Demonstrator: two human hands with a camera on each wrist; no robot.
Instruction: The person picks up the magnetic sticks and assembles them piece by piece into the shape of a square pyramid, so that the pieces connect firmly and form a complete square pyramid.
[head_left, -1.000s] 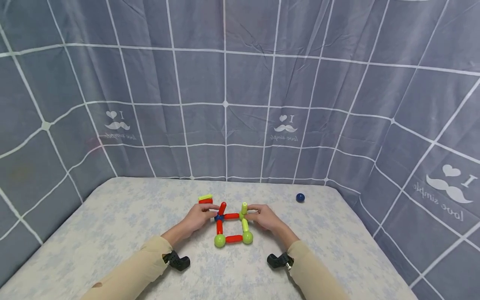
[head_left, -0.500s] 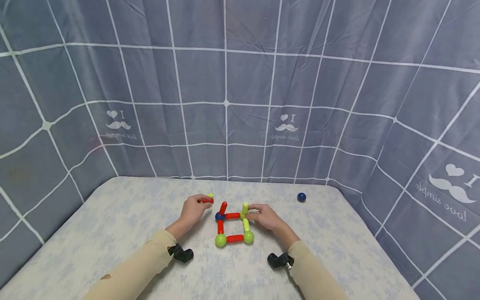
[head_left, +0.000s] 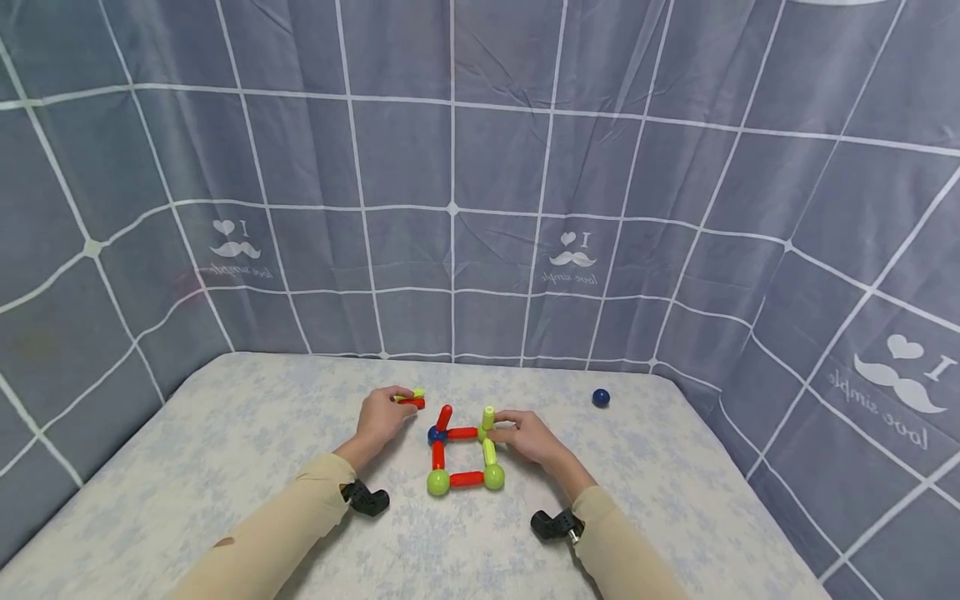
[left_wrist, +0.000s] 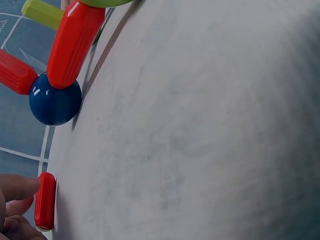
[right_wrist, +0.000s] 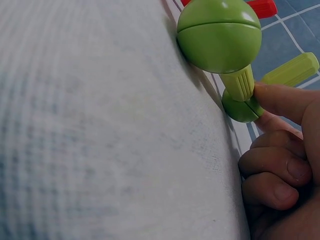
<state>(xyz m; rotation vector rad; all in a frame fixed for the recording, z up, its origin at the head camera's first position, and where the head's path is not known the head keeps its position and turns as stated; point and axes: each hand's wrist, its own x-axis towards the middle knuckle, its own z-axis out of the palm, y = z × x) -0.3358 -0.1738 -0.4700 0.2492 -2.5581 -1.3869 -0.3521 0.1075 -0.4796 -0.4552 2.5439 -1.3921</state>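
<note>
A square of red and yellow-green building rods, joined by balls, lies on the table. Its near corners carry green balls [head_left: 438,482], and the far left corner a blue ball [head_left: 437,435]. One red rod [head_left: 445,417] and one yellow-green rod [head_left: 488,417] rise from the far corners. My right hand [head_left: 528,435] pinches the far right green ball [right_wrist: 242,107] between thumb and index finger, its other fingers curled. Beyond the square on the left, my left hand [head_left: 381,417] has thumb and fingers at a loose red rod [left_wrist: 45,202]; a loose yellow-green rod [head_left: 417,393] lies right behind it, partly hidden.
A loose blue ball [head_left: 601,398] sits at the back right of the patterned tabletop [head_left: 465,550]. A grey grid curtain [head_left: 495,250] hangs behind the table and along its sides. Each wrist wears a black camera mount [head_left: 367,500].
My left hand has left the blue-ball corner and moved back and left to the loose rods. The right hand stays at the far right corner; the square has hardly moved.
</note>
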